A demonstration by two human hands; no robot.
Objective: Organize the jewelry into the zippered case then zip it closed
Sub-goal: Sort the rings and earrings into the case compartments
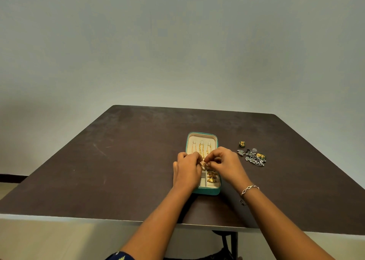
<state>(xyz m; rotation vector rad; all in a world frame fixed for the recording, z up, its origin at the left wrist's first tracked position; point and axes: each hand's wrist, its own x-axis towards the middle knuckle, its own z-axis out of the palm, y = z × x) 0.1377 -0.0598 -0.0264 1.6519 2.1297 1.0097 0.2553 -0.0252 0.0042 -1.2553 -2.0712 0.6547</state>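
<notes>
Zippered case (pixel 207 191) open on table (pixel 118 161), hands — left (pixel 186 170), right (pixel 227 164) — pinching gold piece (pixel 203 163).

Desk (pixel 118 161): dark brown top, scuffed, pale front edge, rounded far corners. Wall (pixel 177 42): plain grey-green, stood at 12 o'clock. Floor (pixel 49 240): pale, at 7 o'clock. Black desk legs (pixel 234 242): showed at 6 o'clock.

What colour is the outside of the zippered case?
The zippered case is teal outside, with a cream lining; best seen in the head view.
</notes>
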